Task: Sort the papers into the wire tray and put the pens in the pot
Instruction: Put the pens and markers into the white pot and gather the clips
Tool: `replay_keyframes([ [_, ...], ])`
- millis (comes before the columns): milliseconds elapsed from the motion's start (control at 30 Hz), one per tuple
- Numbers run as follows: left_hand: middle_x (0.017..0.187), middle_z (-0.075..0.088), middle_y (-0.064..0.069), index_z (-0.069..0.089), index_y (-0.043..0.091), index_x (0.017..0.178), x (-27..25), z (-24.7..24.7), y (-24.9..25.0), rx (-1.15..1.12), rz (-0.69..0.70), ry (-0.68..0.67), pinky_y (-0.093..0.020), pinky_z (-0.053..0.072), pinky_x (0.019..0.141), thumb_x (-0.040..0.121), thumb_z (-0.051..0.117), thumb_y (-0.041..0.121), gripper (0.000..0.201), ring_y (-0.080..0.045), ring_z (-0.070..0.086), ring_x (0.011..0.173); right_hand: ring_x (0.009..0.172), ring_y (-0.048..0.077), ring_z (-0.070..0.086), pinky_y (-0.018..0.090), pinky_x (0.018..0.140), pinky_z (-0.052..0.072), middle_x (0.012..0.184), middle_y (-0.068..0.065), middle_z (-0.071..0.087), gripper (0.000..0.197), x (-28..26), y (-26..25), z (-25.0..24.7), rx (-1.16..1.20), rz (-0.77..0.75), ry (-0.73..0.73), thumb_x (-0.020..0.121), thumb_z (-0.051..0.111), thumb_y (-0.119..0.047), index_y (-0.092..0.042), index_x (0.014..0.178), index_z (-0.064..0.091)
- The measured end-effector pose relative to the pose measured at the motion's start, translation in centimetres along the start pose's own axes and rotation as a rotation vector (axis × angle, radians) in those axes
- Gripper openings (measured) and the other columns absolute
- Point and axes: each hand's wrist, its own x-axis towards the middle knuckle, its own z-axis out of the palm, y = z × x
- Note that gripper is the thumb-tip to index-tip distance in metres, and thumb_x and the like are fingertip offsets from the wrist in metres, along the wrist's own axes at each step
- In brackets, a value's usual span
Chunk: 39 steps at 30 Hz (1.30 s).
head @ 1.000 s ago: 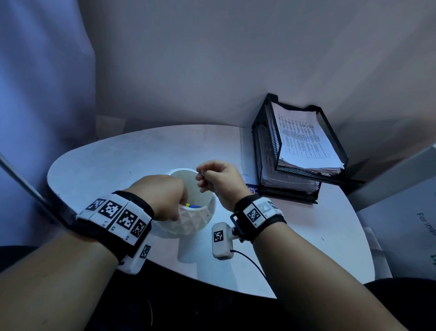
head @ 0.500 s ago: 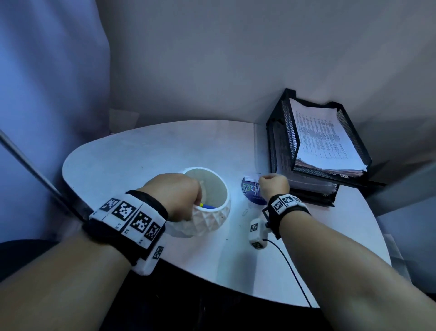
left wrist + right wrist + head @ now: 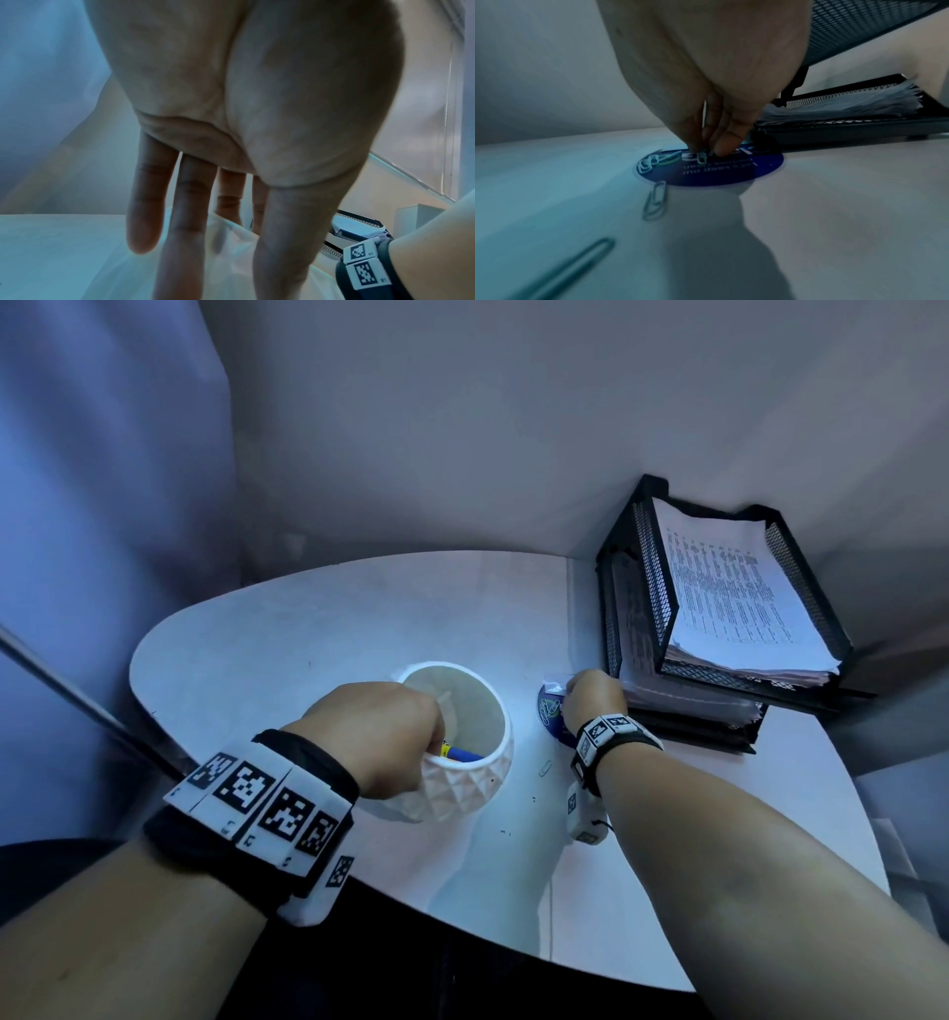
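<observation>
**Pot and tray contents, with hand positions**

While your left hand (image 3: pixel 382 737) rests on the near rim of the white faceted pot (image 3: pixel 464 783), its fingers hang straight and relaxed over the pot's outer wall, as the left wrist view shows; they clasp nothing. Inside the pot, just beside that hand, lies a blue pen with a yellow band (image 3: pixel 459 753), leaning against the near wall. Whether the pot holds more cannot be told.

Your right hand (image 3: pixel 590 698) is down on the table (image 3: pixel 308 629), to the right of the pot and touching a round blue sticker (image 3: pixel 718 172). Its fingertips (image 3: pixel 725 149) are pinched together on a paper clip (image 3: pixel 701 158). Other clips lie close by: a small cluster (image 3: pixel 648 165) on the sticker's left edge, one (image 3: pixel 655 201) at its near edge, and one (image 3: pixel 569 268) nearer your wrist.

Just beyond the right hand stands the black wire tray (image 3: pixel 652 588), two tiers high. Its tilted upper tier carries a stack of printed papers (image 3: pixel 734 593); its lower tier carries a further stack (image 3: pixel 847 101).
</observation>
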Motion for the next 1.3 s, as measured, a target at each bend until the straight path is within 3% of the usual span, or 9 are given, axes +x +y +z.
replay_keyframes([
  [100, 0.106, 0.069, 0.004, 0.071, 0.036, 0.115, 0.1, 0.0, -0.1, 0.003, 0.003, 0.003, -0.034, 0.056, 0.085, 0.086, 0.066, 0.029, 0.030, -0.023, 0.065, 0.100, 0.098, 0.033, 0.070, 0.038, 0.083, 0.062, 0.099, 0.011, 0.074, 0.024, 0.3, 0.1, -0.1, 0.081, 0.014, -0.003, 0.091, 0.057, -0.002, -0.013, 0.106, 0.072],
  [233, 0.107, 0.069, 0.006, 0.070, 0.037, 0.115, 0.0, -0.1, -0.1, 0.008, -0.001, 0.004, -0.034, 0.056, 0.085, 0.086, 0.067, 0.030, 0.030, -0.022, 0.065, 0.102, 0.096, 0.032, 0.070, 0.036, 0.086, 0.061, 0.100, 0.009, 0.075, 0.019, 0.2, 0.5, -0.4, 0.173, 0.018, -0.063, 0.091, 0.059, -0.006, -0.018, 0.095, 0.074],
  [400, 0.105, 0.068, 0.007, 0.071, 0.038, 0.114, -0.1, -0.1, 0.0, 0.006, -0.005, 0.006, -0.032, 0.055, 0.082, 0.086, 0.067, 0.031, 0.030, -0.022, 0.065, 0.100, 0.077, 0.024, 0.068, 0.033, 0.069, 0.057, 0.086, 0.009, 0.076, 0.018, -0.2, 2.3, -1.1, 0.556, 0.023, 0.004, 0.089, 0.054, -0.010, -0.012, 0.084, 0.072],
  [567, 0.105, 0.069, 0.006, 0.071, 0.037, 0.114, -0.1, -0.1, -0.1, 0.004, -0.006, 0.012, -0.029, 0.052, 0.078, 0.085, 0.070, 0.032, 0.030, -0.022, 0.065, 0.099, 0.051, 0.023, 0.052, 0.024, 0.040, 0.034, 0.067, 0.012, 0.050, 0.020, -1.6, 3.0, -1.6, 1.308, 0.296, -0.062, 0.089, 0.032, 0.005, -0.006, 0.081, 0.047],
  [767, 0.109, 0.070, 0.005, 0.071, 0.037, 0.115, -0.3, 0.1, 0.1, 0.004, 0.002, 0.018, -0.029, 0.052, 0.079, 0.084, 0.071, 0.033, 0.031, -0.022, 0.065, 0.102, 0.056, 0.022, 0.053, 0.026, 0.046, 0.035, 0.069, 0.010, 0.056, 0.028, -3.4, 3.2, -1.5, 1.516, 0.421, -0.137, 0.087, 0.024, 0.009, -0.005, 0.074, 0.045],
  [900, 0.107, 0.069, 0.005, 0.071, 0.037, 0.116, -0.3, 0.1, -0.1, -0.001, 0.003, 0.024, -0.030, 0.053, 0.080, 0.084, 0.071, 0.031, 0.032, -0.022, 0.065, 0.100, 0.048, 0.020, 0.040, 0.024, 0.046, 0.031, 0.066, 0.012, 0.051, 0.018, -2.4, 3.2, -0.2, 1.224, 0.328, -0.056, 0.084, 0.038, -0.001, -0.010, 0.071, 0.046],
  [1000, 0.106, 0.069, 0.005, 0.071, 0.038, 0.115, -0.2, 0.0, -0.1, -0.001, 0.007, 0.024, -0.030, 0.053, 0.079, 0.084, 0.070, 0.031, 0.032, -0.022, 0.065, 0.100, 0.064, 0.026, 0.060, 0.028, 0.063, 0.049, 0.072, 0.009, 0.067, 0.011, -2.5, 3.6, 0.8, 0.612, 0.181, -0.004, 0.084, 0.065, -0.017, -0.012, 0.075, 0.069],
  [1100, 0.106, 0.069, 0.006, 0.071, 0.037, 0.114, -0.1, 0.0, -0.1, -0.002, 0.012, 0.021, -0.032, 0.055, 0.083, 0.084, 0.070, 0.031, 0.031, -0.022, 0.065, 0.100, 0.080, 0.029, 0.069, 0.028, 0.075, 0.055, 0.080, 0.009, 0.073, 0.016, -2.2, 3.5, 1.5, 0.317, 0.077, -0.033, 0.088, 0.071, -0.019, -0.007, 0.079, 0.076],
  [1300, 0.102, 0.068, 0.006, 0.071, 0.038, 0.113, -0.1, -0.1, 0.0, -0.002, 0.007, 0.005, -0.031, 0.055, 0.081, 0.084, 0.069, 0.030, 0.030, -0.021, 0.064, 0.096, 0.068, 0.026, 0.053, 0.024, 0.049, 0.035, 0.065, 0.004, 0.052, 0.031, -1.7, 2.2, 1.2, 0.103, 0.050, -0.077, 0.088, 0.065, -0.018, -0.015, 0.065, 0.044],
])
